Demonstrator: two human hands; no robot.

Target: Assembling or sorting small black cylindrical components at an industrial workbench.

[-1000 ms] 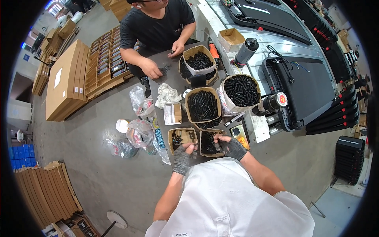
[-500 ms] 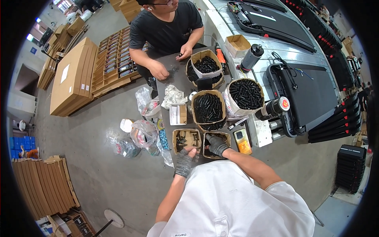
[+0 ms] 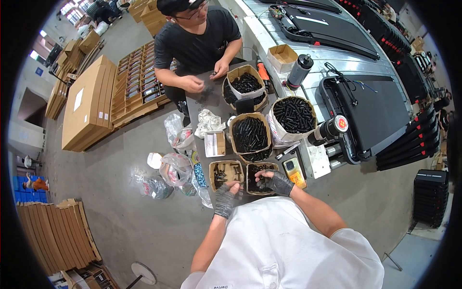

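Observation:
My left hand, in a grey fingerless glove, rests at the near right corner of a small open carton with several dark bolts in it. Its fingers are closed, thumb against them; whatever they hold is too small to make out. Over the neighbouring carton of small black parts, my right hand, gloved likewise, has its fingers curled together at the tips. Anything in that pinch cannot be made out. Just beyond stands a larger carton heaped with black bolt-like pieces.
Across the table, a person in black handles small parts beside another filled carton. A phone and a white bag-lined box lie to the right, near a conveyor. A white cloth and plastic bags are left.
My right hand has lifted out of the small parts carton and its fingers have come into sight. My left hand has barely moved. The person opposite has raised one hand off the table.

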